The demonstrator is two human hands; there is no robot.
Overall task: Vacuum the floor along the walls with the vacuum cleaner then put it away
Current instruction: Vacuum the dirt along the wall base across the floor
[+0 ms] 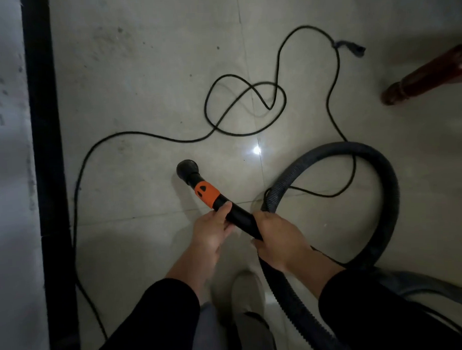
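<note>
Pale tiled floor (pixel 142 73) beside dark skirting (pixel 46 155). Left hand (pixel 213 234) and right hand (pixel 279 238) both curl round the wand (pixel 239 216), nozzle (pixel 187 169) near the tiles. The wand is likely rigid and light; the hose (pixel 381 174) looks bendy and apt to drag.

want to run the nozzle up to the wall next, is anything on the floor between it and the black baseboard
Yes: the black power cord lies on the tiles between the nozzle and the baseboard, running close alongside the baseboard. Left hand and right hand both grip the wand.
</note>
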